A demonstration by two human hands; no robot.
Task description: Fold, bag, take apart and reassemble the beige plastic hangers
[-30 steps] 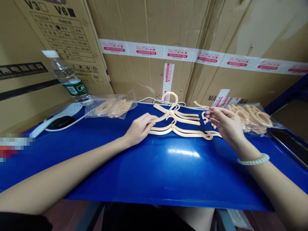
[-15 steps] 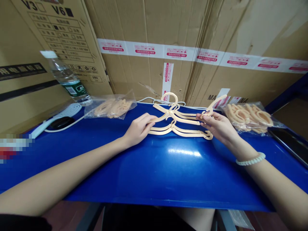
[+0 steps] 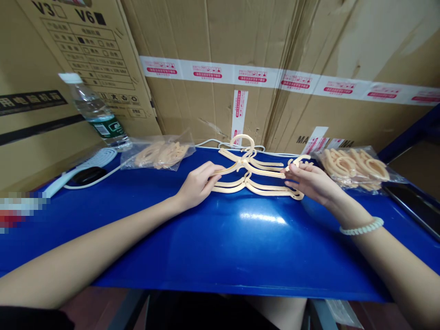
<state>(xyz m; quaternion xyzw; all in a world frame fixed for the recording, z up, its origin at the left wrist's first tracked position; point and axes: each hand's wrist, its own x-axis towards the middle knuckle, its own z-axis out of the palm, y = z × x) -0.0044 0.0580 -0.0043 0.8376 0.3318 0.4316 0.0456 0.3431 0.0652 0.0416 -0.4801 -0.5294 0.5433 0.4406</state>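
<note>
Several beige plastic hangers (image 3: 264,188) lie folded out on the blue table, centre. One beige hanger (image 3: 263,171) with an upright hook is raised over them. My left hand (image 3: 196,185) pinches the left arm end of this hanger. My right hand (image 3: 311,181) is closed on a small curved beige piece (image 3: 299,160) at the right arm end of the same hanger; the fingers partly hide where the two meet.
Clear bags of beige parts lie at the back left (image 3: 161,155) and right (image 3: 357,166). A water bottle (image 3: 105,123), a white fan-like object (image 3: 99,158) and a dark phone (image 3: 417,206) are nearby. Cardboard boxes (image 3: 206,110) stand behind.
The curved beige piece in my right hand has turned and tilted down to the right. My right hand has shifted slightly right; my left hand has stayed in place.
</note>
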